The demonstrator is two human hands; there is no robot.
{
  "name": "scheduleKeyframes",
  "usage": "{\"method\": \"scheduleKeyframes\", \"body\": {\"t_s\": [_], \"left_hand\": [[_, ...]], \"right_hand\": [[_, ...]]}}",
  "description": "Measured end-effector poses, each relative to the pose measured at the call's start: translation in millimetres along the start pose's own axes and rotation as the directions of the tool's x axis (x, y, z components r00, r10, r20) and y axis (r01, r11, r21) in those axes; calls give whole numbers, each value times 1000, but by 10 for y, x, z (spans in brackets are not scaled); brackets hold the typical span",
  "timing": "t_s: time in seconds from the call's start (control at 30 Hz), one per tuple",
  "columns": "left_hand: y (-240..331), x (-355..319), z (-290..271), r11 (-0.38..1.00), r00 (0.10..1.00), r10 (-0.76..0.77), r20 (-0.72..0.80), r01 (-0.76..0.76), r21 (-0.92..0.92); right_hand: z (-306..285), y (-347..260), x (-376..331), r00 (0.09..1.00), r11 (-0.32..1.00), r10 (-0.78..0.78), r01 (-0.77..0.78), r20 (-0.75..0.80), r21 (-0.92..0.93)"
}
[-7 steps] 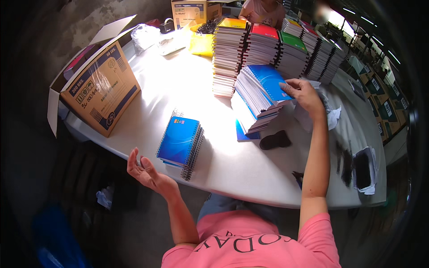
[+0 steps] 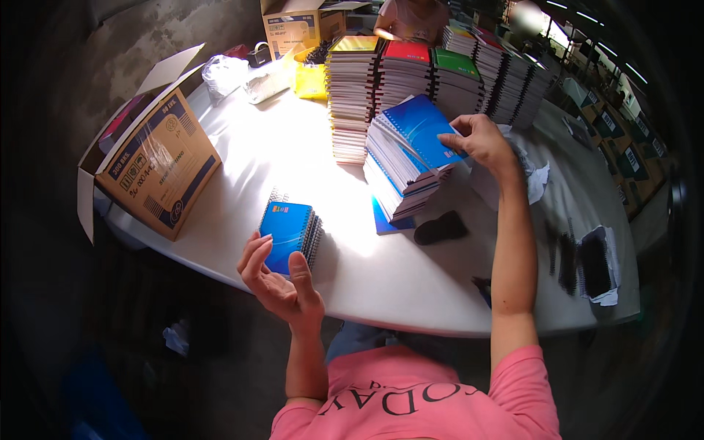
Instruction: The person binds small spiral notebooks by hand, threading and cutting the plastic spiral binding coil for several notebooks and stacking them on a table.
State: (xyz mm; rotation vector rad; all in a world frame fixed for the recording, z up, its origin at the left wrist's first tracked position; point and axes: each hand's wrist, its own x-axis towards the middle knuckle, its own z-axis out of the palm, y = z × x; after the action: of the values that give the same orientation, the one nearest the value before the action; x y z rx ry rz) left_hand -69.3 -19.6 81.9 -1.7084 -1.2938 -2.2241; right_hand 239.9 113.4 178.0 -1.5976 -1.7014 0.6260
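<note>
My right hand (image 2: pixel 480 143) pinches the corner of the top unbound blue notebook (image 2: pixel 422 132), its thumb on the cover. A row of punched holes runs along that notebook's edge. Under it leans a tilted stack of loose notebooks (image 2: pixel 389 169), white page edges outward, with another blue cover (image 2: pixel 392 224) at its foot. On the left, my left hand (image 2: pixel 282 282) is open, palm up and fingers curved, in front of a small pile of spiral-bound blue notebooks (image 2: pixel 288 227). Its fingers overlap the pile's near edge in view; whether they touch it I cannot tell.
Tall notebook stacks with yellow (image 2: pixel 356 44), red (image 2: pixel 407 51) and green (image 2: pixel 456 62) covers stand behind. An open carton (image 2: pixel 161 161) is at the left edge. A dark pad (image 2: pixel 441 229) and black coils (image 2: pixel 565 260) lie rightward. Another person (image 2: pixel 414 20) is across the table.
My left hand has moved right to the spiral-bound pile, now overlapping its near edge. My right hand keeps its pinch on the top unbound notebook. The whole view has shifted slightly.
</note>
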Motion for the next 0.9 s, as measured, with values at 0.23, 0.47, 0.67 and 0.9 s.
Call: {"method": "scheduleKeyframes", "body": {"t_s": [0.23,0.47,0.67,0.9], "left_hand": [[228,124,959,979,828,166,535,-203,11],[85,41,1506,955,761,182,623,-288,73],[43,54,1472,921,750,195,632,-362,147],[-43,415,1671,977,760,43,649,-166,130]], "right_hand": [[-19,-12,-58,992,999,-24,21,-126,-28],[-71,268,35,998,949,34,-48,50,311],[-37,-160,-185,990,981,14,-41,-142,-190],[-55,-100,-287,934,990,96,-56,-345,126]]}}
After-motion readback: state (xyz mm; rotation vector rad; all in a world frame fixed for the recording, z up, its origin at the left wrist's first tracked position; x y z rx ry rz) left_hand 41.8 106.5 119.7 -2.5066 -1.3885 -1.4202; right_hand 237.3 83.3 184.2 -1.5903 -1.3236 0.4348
